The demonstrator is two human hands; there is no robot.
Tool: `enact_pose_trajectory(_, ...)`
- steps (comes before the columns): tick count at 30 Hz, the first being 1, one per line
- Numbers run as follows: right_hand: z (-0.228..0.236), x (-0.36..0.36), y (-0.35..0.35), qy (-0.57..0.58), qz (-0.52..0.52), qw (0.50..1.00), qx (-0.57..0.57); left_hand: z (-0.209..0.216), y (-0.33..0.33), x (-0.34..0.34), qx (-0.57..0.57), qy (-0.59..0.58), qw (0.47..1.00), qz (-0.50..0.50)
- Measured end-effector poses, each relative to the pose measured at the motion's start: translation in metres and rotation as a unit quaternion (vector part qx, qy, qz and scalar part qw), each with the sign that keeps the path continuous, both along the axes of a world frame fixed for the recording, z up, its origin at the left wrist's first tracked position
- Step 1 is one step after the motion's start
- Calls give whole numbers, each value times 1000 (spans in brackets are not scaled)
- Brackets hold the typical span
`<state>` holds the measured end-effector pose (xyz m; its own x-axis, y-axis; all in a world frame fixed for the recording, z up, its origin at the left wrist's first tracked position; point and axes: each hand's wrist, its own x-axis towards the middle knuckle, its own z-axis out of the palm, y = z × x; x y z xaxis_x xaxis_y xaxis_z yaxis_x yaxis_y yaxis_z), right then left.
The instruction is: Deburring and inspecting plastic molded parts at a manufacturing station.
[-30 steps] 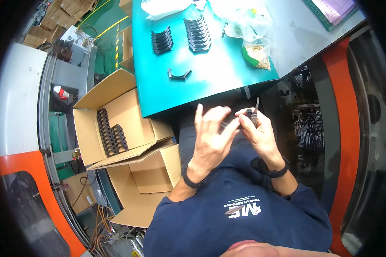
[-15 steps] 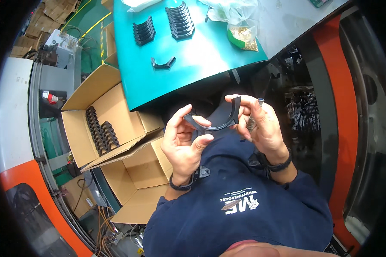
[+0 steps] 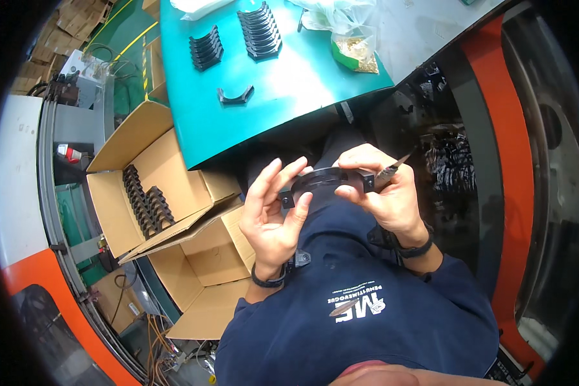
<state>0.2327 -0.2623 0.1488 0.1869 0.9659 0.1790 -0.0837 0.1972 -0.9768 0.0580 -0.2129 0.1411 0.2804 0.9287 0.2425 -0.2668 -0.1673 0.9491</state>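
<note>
A black half-ring plastic part (image 3: 325,180) is held between both hands in front of my chest, its arch turned upward. My left hand (image 3: 273,222) grips its left end, thumb below and fingers above. At the other end, my right hand (image 3: 389,196) pinches it between thumb and fingers. Tucked in that same hand is a slim knife (image 3: 389,170), its pointed blade sticking out to the upper right. On the green table (image 3: 283,100) beyond lies a single similar part (image 3: 235,95). Behind it are two nested rows of these parts, a shorter one (image 3: 206,49) and a longer one (image 3: 260,31).
An open cardboard box (image 3: 112,209) at the left holds stacked black parts (image 3: 149,204). Below it stands another open cardboard box (image 3: 202,257). A clear bag (image 3: 357,51) of gold-coloured small pieces sits near the table's right corner. Orange machine panels (image 3: 505,128) flank me.
The half-ring part has been turned over in my hands, from opening upward to arching upward. The knife's blade now shows clearly above my right hand. My view has shifted slightly.
</note>
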Motion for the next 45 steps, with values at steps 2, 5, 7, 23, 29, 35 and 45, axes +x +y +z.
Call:
enact_pose_trajectory(2, -8, -1, 0, -9, -11, 999, 36, -5, 3, -2, 47, 38, 998, 12)
enact_pose_trajectory(5, -2, 1, -3, 22, 56, 998, 2, 0, 1, 4, -11, 12, 998, 62)
enact_pose_trajectory(7, 2, 1, -4, 80, 88, 992, -31, -1, 3, 3, -50, -7, 996, 74)
enact_pose_trajectory(23, -9, -18, -2, -3, 10, 996, -90, -34, 13, 9, -118, -168, 974, -99)
enact_pose_trajectory(29, 5, -10, 5, 199, 54, 945, -253, -32, 19, 12, -141, -136, 978, -66)
enact_pose_trajectory(35, -14, 1, 7, 415, 118, 881, -194, -29, 18, -1, 37, 7, 999, -29)
enact_pose_trajectory(45, -23, -13, 0, 524, 181, 806, -206, -4, -4, 6, 274, 163, 944, 81)
